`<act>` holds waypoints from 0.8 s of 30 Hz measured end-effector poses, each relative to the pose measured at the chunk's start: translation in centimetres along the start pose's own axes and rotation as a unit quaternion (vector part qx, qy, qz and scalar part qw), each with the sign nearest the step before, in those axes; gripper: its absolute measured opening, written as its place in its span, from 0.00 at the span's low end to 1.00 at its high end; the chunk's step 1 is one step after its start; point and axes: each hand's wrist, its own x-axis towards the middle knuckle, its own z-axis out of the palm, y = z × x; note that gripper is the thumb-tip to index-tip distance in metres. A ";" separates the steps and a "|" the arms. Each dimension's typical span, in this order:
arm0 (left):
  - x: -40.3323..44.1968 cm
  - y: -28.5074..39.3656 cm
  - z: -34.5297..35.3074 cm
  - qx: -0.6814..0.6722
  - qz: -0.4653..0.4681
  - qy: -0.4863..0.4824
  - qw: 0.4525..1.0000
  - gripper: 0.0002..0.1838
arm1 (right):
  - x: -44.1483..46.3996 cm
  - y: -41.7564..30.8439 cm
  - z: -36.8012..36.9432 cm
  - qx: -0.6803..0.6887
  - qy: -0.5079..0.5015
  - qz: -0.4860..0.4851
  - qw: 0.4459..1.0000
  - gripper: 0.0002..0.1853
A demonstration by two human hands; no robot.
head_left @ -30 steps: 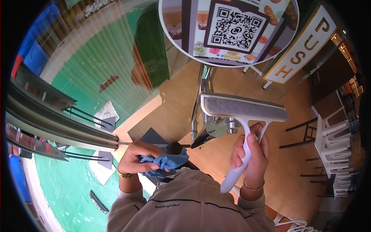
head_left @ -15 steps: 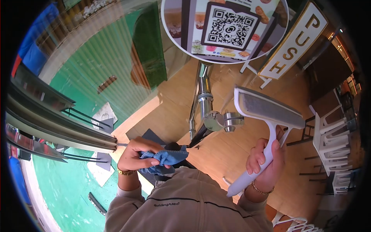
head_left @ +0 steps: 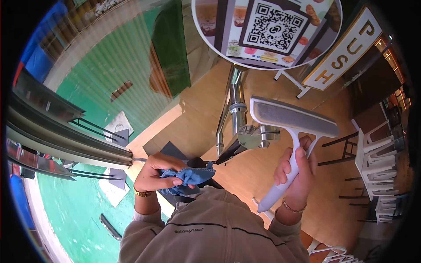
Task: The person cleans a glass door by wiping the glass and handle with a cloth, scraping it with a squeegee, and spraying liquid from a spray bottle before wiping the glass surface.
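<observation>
My left hand (head_left: 158,173) is closed around a bunched blue cloth (head_left: 191,175), whose frayed end sticks out to the right past my fingers. In my right hand (head_left: 300,171) is a window squeegee (head_left: 293,119), gripped by its pale lilac handle. Its wide head, with a grey pad and dark edge, tilts up in front of me. Just left of that head stands a shiny metal door handle (head_left: 238,105) on the glass, apart from both hands.
A round QR-code sticker (head_left: 274,33) and a PUSH sign (head_left: 344,50) are on the glass above. White chairs (head_left: 378,162) stand to the right. A metal door frame edge (head_left: 66,136) runs along the left, with green floor (head_left: 70,210) beyond.
The squeegee and my right hand have shifted slightly left. The sticker, sign and door handle sit a little further right in view. My left hand still holds the cloth.
</observation>
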 end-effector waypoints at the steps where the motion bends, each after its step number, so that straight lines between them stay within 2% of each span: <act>1: 0.0 0.0 0.0 0.001 0.003 0.000 1.000 0.07 | 0.0 0.5 -0.4 -0.010 -0.001 0.008 1.000 0.08; 4: 0.1 -0.1 -0.2 0.005 -0.003 0.001 1.000 0.07 | -0.5 1.7 -1.6 0.010 0.018 0.035 0.999 0.07; 11: 0.8 0.2 -0.1 0.028 0.012 -0.019 0.999 0.07 | -4.0 1.3 -4.3 0.006 0.041 -0.023 0.999 0.09; 15: 0.7 0.6 -0.1 0.035 0.011 -0.017 0.999 0.07 | -4.7 2.7 -6.1 -0.165 -0.001 -0.049 0.985 0.12; 20: 0.8 1.0 0.0 0.055 0.027 -0.032 0.998 0.08 | -3.7 1.1 -4.9 -0.113 -0.011 -0.138 0.984 0.14; 24: 0.5 1.1 0.0 0.055 0.027 -0.041 0.997 0.08 | -2.0 -3.5 -2.8 -0.301 -0.060 -0.214 0.927 0.14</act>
